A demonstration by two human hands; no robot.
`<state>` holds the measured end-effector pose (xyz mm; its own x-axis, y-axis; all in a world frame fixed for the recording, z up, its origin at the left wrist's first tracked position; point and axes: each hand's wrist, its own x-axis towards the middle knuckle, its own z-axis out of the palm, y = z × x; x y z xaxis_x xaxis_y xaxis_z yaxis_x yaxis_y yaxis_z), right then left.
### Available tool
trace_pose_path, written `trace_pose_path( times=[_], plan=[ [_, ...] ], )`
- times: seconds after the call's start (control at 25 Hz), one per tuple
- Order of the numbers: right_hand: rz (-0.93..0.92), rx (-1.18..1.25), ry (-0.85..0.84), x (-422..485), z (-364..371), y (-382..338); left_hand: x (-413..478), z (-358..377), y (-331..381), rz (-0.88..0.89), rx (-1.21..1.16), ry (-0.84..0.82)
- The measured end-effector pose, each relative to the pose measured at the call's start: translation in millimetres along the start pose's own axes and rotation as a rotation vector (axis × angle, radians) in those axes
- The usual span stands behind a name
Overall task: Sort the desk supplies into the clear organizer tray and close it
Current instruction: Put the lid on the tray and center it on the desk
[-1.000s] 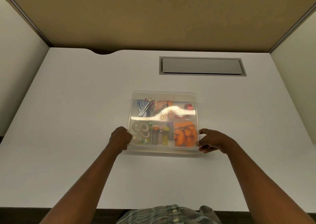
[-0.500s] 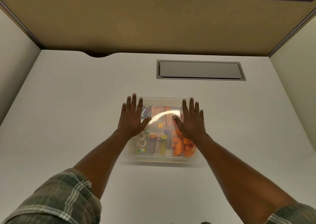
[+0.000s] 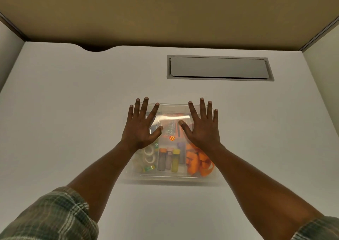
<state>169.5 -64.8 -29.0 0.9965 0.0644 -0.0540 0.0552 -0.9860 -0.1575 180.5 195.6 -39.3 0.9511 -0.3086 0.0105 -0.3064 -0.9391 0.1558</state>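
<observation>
The clear organizer tray (image 3: 170,177) sits on the white desk with its clear lid on top. Through the lid I see tape rolls (image 3: 149,154) at the near left, glue sticks (image 3: 169,159) in the middle and orange pieces (image 3: 199,162) at the near right. My left hand (image 3: 142,128) lies flat on the lid's far left part, fingers straight and spread. My right hand (image 3: 203,128) lies flat on the far right part in the same way. Both hands hide most of the far compartments.
A grey recessed cable hatch (image 3: 219,68) is set into the white desk (image 3: 73,111) beyond the tray. Tan partition walls close in the desk at the back and both sides. A curved notch (image 3: 95,48) cuts the desk's far edge.
My hands left the tray's near corners, where they gripped it, and moved onto the lid, now lying flat with fingers spread. The camera has leaned closer over the tray.
</observation>
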Motion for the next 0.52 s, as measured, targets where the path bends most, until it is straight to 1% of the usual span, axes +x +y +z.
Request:
trace_pose_path(
  times=[0.08, 0.2, 0.32, 0.4, 0.52],
  plan=[
    [0.004, 0.004, 0.007, 0, 1, 0, -1, 2, 1, 0.000, -0.006, 0.014],
    [-0.005, 0.027, -0.026, 0, -7, -1, -1, -5, 2, -0.001, 0.000, -0.007],
    [0.024, 0.069, -0.016, -16, -14, -1, -14, -12, 10, -0.067, 0.006, 0.027],
    [0.065, 0.096, -0.001, -43, -14, -2, -39, -12, 23, -0.136, -0.052, 0.069],
    [0.101, 0.135, 0.016, -90, -6, -4, -89, -3, 43, -0.175, -0.115, 0.076]
  ],
)
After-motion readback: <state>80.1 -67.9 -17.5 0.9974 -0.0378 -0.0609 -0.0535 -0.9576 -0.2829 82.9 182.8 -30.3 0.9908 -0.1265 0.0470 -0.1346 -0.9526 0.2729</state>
